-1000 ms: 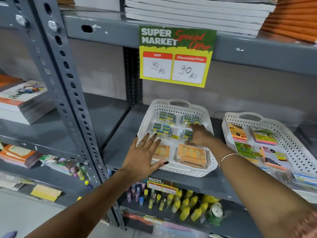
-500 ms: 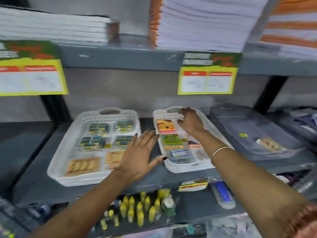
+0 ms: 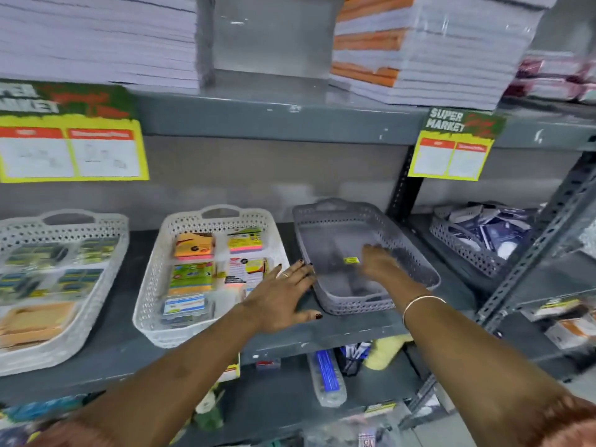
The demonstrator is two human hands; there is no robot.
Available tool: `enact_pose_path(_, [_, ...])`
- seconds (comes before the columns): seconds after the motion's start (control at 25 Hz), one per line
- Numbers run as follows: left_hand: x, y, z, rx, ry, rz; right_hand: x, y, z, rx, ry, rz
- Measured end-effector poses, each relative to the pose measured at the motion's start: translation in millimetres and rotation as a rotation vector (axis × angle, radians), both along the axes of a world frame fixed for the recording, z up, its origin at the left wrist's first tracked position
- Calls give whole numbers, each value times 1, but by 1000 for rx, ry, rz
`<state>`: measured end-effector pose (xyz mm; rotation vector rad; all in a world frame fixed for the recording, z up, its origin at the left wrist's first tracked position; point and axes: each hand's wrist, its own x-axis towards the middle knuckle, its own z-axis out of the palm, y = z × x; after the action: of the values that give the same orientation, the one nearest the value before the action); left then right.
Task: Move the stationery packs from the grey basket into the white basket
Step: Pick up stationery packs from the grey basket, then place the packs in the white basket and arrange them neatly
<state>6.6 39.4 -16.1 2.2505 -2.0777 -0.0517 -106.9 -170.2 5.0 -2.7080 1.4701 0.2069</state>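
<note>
1. Stationery packs (image 3: 194, 245), flat rectangles in clear wrap with orange, pink, green and yellow printed faces, lie in rows in the white basket (image 3: 151, 282), a perforated plastic tray with a loop handle at its far end.
2. Grey basket (image 3: 416, 253), of the same lattice-walled plastic shape, sits just right of the white one on the dark metal shelf (image 3: 354, 330); its floor shows only a small yellow sticker (image 3: 351, 260).
3. Left hand (image 3: 280, 296) lies palm down, fingers spread flat, over the gap between the two baskets; its fingertips touch the grey basket's left wall, and it grips nothing.
4. Right hand (image 3: 382, 264) reaches inside the grey basket, just right of the sticker. It is blurred, so I cannot tell whether its fingers are spread or pinched on anything. A thin metal bangle (image 3: 422, 303) circles that wrist.
5. Another white basket (image 3: 106, 253) at far left holds small boxed items, blurred.
6. Yellow-bordered price cards (image 3: 451, 146) hang from the shelf above, beneath stacked paper (image 3: 419, 59).
</note>
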Motion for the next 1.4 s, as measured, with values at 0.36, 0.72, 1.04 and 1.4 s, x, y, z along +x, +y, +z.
enact_pose_path(0.36, [-3, -8, -19, 8, 13, 67, -18, -42, -30, 14, 61, -249])
enact_pose_path(0.72, [-4, -7, -18, -5, 25, 80, 4, -29, -4, 52, -96, -205])
enact_pose_path(1.04, [51, 89, 7, -51, -16, 307, 119, 57, 53, -40, -316, 132])
enact_pose_path(1.4, [205, 335, 18, -71, -23, 646, 286, 302, 70, 105, -433, 425])
